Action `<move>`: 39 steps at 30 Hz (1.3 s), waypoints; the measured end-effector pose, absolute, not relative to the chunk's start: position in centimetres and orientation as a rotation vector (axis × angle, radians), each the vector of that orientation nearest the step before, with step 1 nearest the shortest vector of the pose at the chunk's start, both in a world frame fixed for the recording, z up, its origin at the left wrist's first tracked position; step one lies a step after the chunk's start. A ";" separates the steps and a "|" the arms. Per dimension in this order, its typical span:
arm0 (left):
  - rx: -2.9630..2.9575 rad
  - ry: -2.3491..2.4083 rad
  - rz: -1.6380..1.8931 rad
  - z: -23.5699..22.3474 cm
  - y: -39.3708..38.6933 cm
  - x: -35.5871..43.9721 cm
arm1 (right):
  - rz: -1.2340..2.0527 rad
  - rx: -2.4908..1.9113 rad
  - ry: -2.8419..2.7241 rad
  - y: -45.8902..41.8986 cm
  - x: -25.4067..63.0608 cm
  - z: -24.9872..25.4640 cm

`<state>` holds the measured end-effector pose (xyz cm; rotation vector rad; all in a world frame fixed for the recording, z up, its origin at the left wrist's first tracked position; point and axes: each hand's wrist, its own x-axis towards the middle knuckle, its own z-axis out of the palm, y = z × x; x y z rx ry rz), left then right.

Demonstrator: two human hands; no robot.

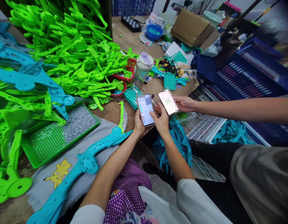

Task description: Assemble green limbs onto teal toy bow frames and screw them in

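A phone is held up in front of the person, at the near edge of the brown tabletop. It is a slim, rounded-corner slab with a dark, narrow border; its lit screen is pale, with a column of small coloured icons down the left side, some blue, green and red, and a dark grey box near the upper right corner. The writing is too small to read. The screen faces up toward the person. Its long axis runs away from the body, the top end pointing forward and leaning a little to the left, the bottom end nearer the person and slightly to the right. The left hand is closed around its left edge and lower part. The right hand has its fingers loosely bent, the thumb reaching over the right side of the screen; whether the thumb touches the glass, or the hand grips anything, I cannot tell. Just right of it, a co-worker's hand holds another phone, its bright screen partly pixelated, tilted much the same way. Beyond the first phone's top left corner lies a turquoise tray holding small round pieces, with a lidded cup behind.
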<state>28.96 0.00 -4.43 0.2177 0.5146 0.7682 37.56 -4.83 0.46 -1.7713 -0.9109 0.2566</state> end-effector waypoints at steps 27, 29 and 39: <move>1.628 0.660 0.828 -0.7 -9.3 4.5 | -0.442 -2.166 -1.135 -13.1 39.6 2.8; 1.872 0.783 0.860 -1.9 -10.4 0.1 | -0.484 -2.188 -1.146 -13.7 39.9 3.1; 2.761 0.845 0.842 -3.3 -11.4 -11.7 | -0.481 -2.234 -1.218 -15.3 38.3 4.2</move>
